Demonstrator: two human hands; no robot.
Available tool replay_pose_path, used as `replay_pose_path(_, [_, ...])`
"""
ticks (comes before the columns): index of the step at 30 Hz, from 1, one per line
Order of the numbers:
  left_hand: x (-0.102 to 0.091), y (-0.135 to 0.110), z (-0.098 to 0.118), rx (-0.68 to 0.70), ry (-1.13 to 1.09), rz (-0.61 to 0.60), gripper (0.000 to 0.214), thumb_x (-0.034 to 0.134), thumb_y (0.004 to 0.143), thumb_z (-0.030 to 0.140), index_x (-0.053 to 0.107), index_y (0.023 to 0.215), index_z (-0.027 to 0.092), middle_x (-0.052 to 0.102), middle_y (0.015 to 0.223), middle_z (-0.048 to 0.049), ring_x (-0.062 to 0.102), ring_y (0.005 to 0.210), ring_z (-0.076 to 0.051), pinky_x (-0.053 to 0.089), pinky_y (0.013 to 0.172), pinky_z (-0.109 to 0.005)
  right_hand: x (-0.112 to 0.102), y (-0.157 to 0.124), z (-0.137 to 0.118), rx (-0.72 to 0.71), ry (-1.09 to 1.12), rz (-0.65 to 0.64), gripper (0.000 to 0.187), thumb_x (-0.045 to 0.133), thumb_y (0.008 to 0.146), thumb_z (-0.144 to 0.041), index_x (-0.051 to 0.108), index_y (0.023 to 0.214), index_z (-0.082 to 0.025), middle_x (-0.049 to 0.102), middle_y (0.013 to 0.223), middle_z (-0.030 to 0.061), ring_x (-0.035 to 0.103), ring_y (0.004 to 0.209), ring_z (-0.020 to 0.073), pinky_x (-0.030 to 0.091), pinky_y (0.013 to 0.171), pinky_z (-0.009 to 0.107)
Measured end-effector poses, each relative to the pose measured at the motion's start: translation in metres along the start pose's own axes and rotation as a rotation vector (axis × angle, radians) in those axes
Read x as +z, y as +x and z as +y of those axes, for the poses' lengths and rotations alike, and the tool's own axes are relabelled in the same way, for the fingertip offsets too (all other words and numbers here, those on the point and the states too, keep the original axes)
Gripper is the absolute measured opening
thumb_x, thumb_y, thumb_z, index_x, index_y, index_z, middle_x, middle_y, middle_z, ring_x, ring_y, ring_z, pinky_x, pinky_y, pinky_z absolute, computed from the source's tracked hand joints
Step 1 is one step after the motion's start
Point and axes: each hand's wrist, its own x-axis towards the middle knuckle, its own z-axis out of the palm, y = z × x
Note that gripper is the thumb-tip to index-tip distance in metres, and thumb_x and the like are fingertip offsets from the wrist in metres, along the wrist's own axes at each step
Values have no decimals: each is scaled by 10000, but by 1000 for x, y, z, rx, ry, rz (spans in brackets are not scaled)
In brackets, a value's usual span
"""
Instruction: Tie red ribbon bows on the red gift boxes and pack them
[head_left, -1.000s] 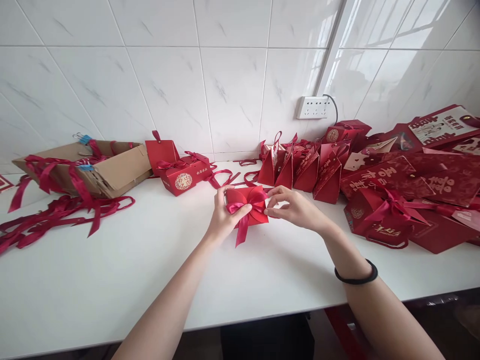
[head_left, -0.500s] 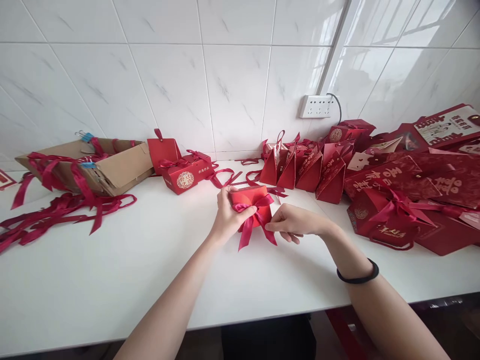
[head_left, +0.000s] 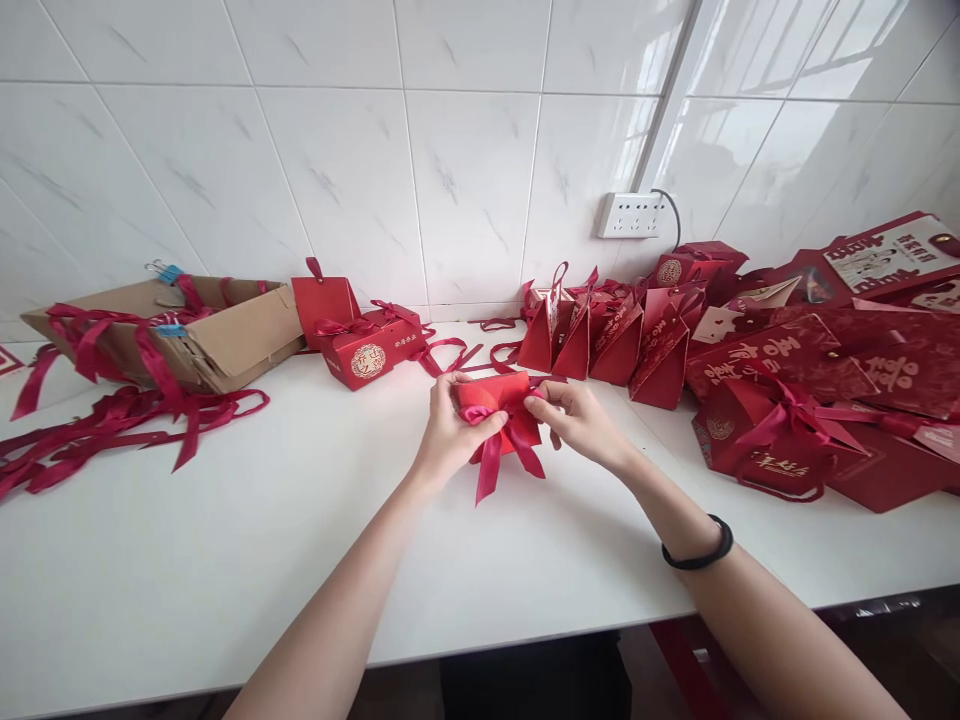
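A small red gift box [head_left: 498, 392] sits a little above the white table [head_left: 225, 560], near its middle. A dark red satin ribbon [head_left: 501, 452] is tied across its front, with two tails hanging down. My left hand [head_left: 448, 432] grips the box's left side, thumb pressed on the ribbon knot. My right hand [head_left: 576, 418] pinches the ribbon loop at the box's right side. A black band circles my right wrist.
A cardboard box [head_left: 217, 335] draped with loose red ribbons [head_left: 112, 425] stands at the left. A finished red box [head_left: 366, 352] sits behind. Several red gift bags [head_left: 615, 335] and flat red boxes [head_left: 810, 400] crowd the right side. A wall socket [head_left: 628, 214] hangs above.
My right hand dropped away from the bow, pulling a ribbon tail down, then came back up and took the loop at the box's right side. The left hand kept its grip.
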Motion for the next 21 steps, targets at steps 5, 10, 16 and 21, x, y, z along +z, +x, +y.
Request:
replay_pose_path(5, [-2,2,4,-75,-21,-95,540,774,587,274,416,988,222,520,859,23,558,782,-118,491,720,-266,-4,4,9,91,312,-113,374,566,806,-416,388,577,-180,363,588,-45,363,492,66,355,387,187])
replay_pose_path(10, [-2,1,4,-98,-37,-112,565,776,589,279,409,1014,218,522,853,21,555,788,-122,475,734,-278,-13,2,2,189,-28,-168,363,512,830,-398,395,564,-180,399,523,-35,375,456,74,350,390,204])
replay_pose_path(16, [-8,3,5,-116,-90,-143,572,772,615,275,397,1043,224,553,844,23,568,782,-123,465,755,-286,-14,-2,5,-154,-238,-4,759,728,642,-535,400,1264,-247,454,1308,137,497,1165,303,547,774,398])
replay_pose_path(21, [-17,5,9,-136,-133,-235,554,769,637,292,405,1050,226,577,815,40,575,762,-110,457,764,-273,2,-2,17,-242,-307,-152,1146,775,629,-408,-2,1468,-330,166,1512,132,239,1378,346,409,1003,528])
